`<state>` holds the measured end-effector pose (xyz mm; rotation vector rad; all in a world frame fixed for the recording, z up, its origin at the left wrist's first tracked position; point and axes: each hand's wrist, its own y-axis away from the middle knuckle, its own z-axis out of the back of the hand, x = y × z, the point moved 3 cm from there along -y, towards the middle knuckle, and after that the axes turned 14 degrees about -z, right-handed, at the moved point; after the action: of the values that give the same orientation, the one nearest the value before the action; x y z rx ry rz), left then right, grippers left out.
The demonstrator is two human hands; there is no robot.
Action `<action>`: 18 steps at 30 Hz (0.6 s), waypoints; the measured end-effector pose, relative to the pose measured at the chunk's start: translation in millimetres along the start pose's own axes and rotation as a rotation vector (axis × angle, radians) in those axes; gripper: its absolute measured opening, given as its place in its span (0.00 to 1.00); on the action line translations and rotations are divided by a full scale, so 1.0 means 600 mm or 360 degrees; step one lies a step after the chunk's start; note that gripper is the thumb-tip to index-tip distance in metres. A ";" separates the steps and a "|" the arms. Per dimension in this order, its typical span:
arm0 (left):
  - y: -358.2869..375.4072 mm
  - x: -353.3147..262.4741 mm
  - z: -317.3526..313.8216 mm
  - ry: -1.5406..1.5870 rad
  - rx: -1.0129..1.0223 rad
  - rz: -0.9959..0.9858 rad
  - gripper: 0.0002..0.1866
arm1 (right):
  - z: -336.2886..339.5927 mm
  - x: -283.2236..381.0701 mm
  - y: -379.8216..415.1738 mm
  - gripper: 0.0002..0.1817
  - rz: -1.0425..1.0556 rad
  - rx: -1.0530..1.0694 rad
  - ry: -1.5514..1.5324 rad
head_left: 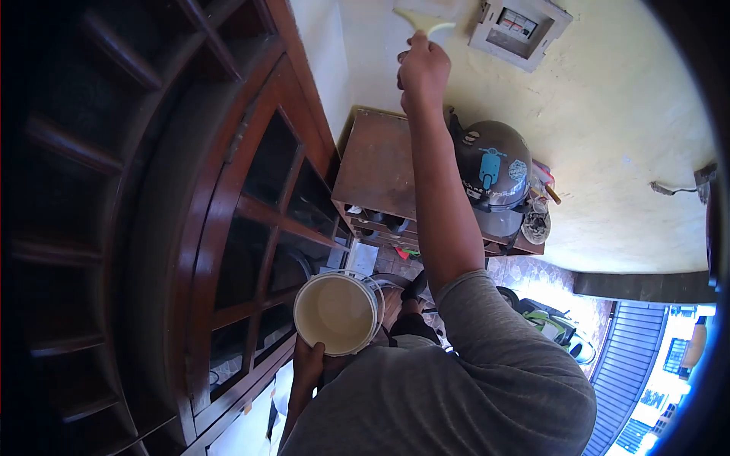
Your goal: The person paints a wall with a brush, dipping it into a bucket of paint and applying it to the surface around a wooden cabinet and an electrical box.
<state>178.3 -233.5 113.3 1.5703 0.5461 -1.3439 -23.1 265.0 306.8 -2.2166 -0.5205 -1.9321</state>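
Observation:
My right hand (423,68) is raised high on the stretched arm, its fingers wrapped round a pale yellow scraper (420,20) with a wide, flared blade. The blade lies up against the cream wall (608,114), left of a recessed electrical box (517,25). Low on the left, my left hand (308,363) grips the near side of a white plastic bucket (310,304). The bucket's open mouth faces up toward me, showing a pale, cream-coloured inside. Part of my left hand is hidden behind the bucket.
Under my raised arm stands a brown wooden cabinet (376,156), with a dark helmet (496,156) and small items on top. Brown-framed glass doors (258,216) run along the left. A green and black object (551,323) sits on the floor at right, near a ribbed metal gate (627,372).

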 end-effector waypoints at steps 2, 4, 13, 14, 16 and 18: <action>0.007 -0.044 -0.018 0.0113 -0.0032 0.0189 0.31 | 0.002 0.020 0.027 0.27 0.0150 -0.0129 0.0157; 0.009 -0.042 -0.023 0.0180 -0.0080 0.0197 0.31 | -0.007 -0.051 -0.019 0.27 0.0097 -0.0147 0.0264; 0.030 -0.037 -0.004 -0.0114 -0.0161 0.0118 0.36 | 0.029 -0.442 -0.051 0.30 -0.0372 -0.0224 0.0775; 0.032 -0.028 0.001 -0.0142 -0.0158 0.0040 0.37 | 0.032 -0.449 -0.043 0.31 -0.0434 -0.0229 0.0868; 0.035 -0.017 0.008 -0.0152 -0.0191 0.0006 0.34 | 0.040 -0.456 -0.029 0.31 -0.0382 -0.0203 0.0997; 0.038 0.000 0.016 -0.0163 -0.0230 -0.0026 0.31 | 0.031 -0.460 -0.028 0.32 -0.0331 -0.0172 0.1126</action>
<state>192.2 -251.9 122.8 1.3754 0.5806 -1.3582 -41.8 243.7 31.3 -1.3978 -0.5439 -2.6972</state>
